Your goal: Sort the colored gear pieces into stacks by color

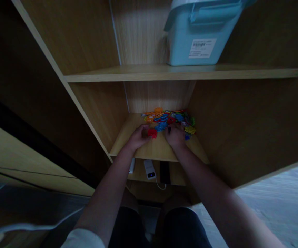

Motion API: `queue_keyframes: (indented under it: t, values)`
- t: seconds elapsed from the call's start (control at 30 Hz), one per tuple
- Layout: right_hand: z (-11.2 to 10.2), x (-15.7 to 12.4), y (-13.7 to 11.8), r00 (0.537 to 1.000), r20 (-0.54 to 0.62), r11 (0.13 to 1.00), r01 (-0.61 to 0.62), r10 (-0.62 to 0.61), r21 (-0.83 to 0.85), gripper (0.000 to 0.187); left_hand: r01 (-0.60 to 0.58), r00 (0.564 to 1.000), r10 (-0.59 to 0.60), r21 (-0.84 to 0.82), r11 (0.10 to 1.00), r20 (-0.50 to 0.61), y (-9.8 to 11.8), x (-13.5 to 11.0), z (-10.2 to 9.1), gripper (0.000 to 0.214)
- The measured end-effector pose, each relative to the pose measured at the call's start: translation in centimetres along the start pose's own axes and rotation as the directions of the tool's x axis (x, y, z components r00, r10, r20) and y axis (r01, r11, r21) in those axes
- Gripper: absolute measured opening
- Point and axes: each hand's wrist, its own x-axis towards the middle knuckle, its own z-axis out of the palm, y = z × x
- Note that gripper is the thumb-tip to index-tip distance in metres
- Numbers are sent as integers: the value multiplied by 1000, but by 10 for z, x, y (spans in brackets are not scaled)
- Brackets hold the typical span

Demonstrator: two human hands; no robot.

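Inside the cabinet, my left hand (138, 136) is over the middle shelf, its thumb and fingers closed on a small red plastic piece (152, 133) with a bumpy edge. To its right, my right hand (175, 135) reaches into a pile of colourful plastic pieces (161, 117). Its fingers are curled, and what they hold, if anything, is hidden. A blue piece (160, 127) lies between the two hands. Orange pieces (158, 110) are at the back left of the pile, and yellow ones (190, 130) sit just right of my right hand.
Above, a light blue lidded box (192, 38) with a label stands on the upper shelf (138, 74). Below my hands, a white device (149, 169) with a cable and a dark flat object (165, 173) lie on a lower shelf. Cabinet side walls (242, 120) bound the space.
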Motion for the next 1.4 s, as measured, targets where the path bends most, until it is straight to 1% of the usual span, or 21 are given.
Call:
queue_keyframes:
  t: [0.07,0.13,0.2,0.27,0.33,0.4,0.5,0.63,0.73,0.87,1.03,1.13,1.27,1.4]
  values:
    - [0,0,0,1000,-7,1000,16,-16,19,24,3,1000,-3,3,1000,-14,-2,0,0,57]
    - [-1,1,-2,995,11,993,93,-94,79,23,-2,999,2,-1,1000,-33,-4,1,0,57]
    - [-1,1,-3,980,45,971,184,-193,152,21,-9,999,9,-11,1000,-39,-6,1,1,56]
    - [-1,1,-5,962,71,946,243,-263,214,20,-11,999,10,-14,1000,-39,-7,1,1,56]
    - [0,0,-6,950,85,926,271,-302,263,21,-5,999,5,-2,1000,-37,-6,1,1,56]
    - [1,-1,-5,944,101,917,273,-313,290,24,1,999,-1,16,1000,-32,-5,1,1,56]
    - [1,-1,-4,957,110,939,236,-269,250,26,8,999,-7,34,999,-31,-1,0,0,54]
    - [0,-4,-4,994,29,994,100,-101,42,27,19,998,-17,25,1000,-54,2,1,0,49]
    - [2,-9,-6,999,-15,997,46,-47,-55,30,32,997,-31,12,999,-64,2,1,0,46]
    - [4,-11,-8,999,16,996,41,-40,-82,29,54,996,-53,14,998,-73,3,0,0,44]
    - [0,-8,-9,996,83,993,23,-13,-117,31,34,998,-33,27,999,-59,5,0,-1,42]
    - [-2,-8,-10,996,90,991,-9,21,-131,32,41,997,-39,30,999,-60,4,0,0,42]
    - [-3,-8,-9,993,109,985,-31,50,-169,28,47,997,-45,31,998,-56,2,1,1,41]
    - [-4,-9,-9,995,97,993,-27,38,-116,34,49,997,-47,30,998,-66,2,0,1,42]
